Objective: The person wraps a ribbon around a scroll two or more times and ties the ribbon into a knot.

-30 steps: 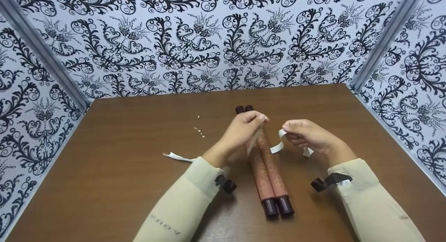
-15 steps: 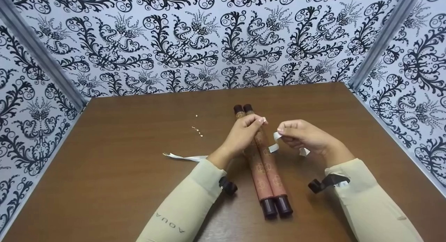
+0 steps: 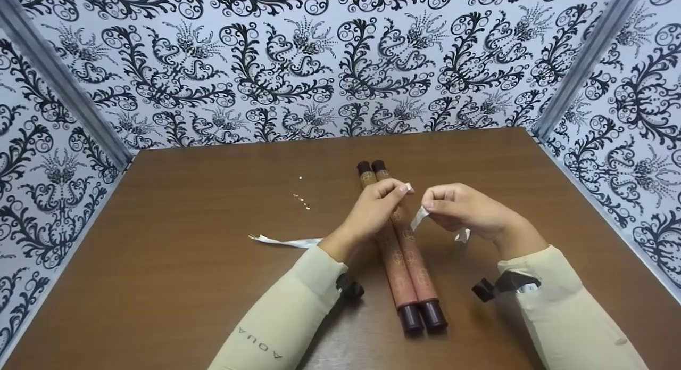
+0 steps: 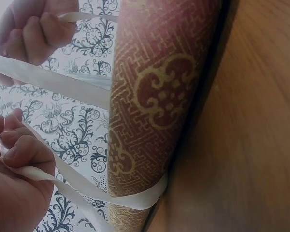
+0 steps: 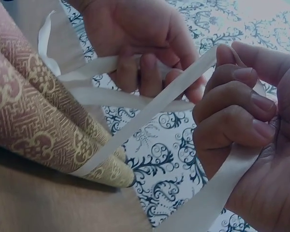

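Two scroll rods lie side by side as one rolled scroll (image 3: 407,263), in pinkish-brown brocade with gold motifs and dark knobs. White ribbon (image 4: 135,200) passes round the brocade in the left wrist view. My left hand (image 3: 375,207) is over the upper half of the scroll and pinches ribbon between thumb and index finger; a small white bit shows at the tips. Just right of the scroll, my right hand (image 3: 465,207) pinches another stretch of ribbon (image 3: 420,219). In the right wrist view, ribbon (image 5: 169,99) runs taut from the right fingers to the brocade, with more under its curled fingers.
A frayed ribbon end (image 3: 284,243) trails left across the brown wooden table (image 3: 186,210). Small pale crumbs (image 3: 303,201) lie beyond it. Patterned black-and-white panels (image 3: 287,66) stand behind and at both sides.
The curled ribbon below my right hand has become shorter and straighter, as that hand shifted slightly left and down. My left hand has also lowered slightly, keeping its pinch. The scroll stays in place.
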A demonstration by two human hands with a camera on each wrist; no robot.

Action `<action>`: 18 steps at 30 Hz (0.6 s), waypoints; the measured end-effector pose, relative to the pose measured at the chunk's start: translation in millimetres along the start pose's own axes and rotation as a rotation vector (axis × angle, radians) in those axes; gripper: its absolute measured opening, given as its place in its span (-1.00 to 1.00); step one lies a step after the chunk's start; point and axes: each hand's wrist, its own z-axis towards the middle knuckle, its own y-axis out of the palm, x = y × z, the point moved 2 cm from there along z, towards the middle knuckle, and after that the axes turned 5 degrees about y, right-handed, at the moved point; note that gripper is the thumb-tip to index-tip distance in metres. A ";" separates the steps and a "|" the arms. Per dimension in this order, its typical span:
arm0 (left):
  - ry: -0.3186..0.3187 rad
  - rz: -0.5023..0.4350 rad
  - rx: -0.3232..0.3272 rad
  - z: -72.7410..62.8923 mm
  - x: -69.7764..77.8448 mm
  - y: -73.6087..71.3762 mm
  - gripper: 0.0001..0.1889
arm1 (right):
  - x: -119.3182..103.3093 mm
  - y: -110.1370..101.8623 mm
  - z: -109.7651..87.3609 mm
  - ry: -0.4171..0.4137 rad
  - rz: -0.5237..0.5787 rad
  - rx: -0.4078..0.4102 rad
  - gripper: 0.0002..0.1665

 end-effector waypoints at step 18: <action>0.021 -0.037 -0.060 -1.5 -0.6 3.6 -0.72 | -73.6 1.6 12.8 -0.027 -0.255 0.040 -0.78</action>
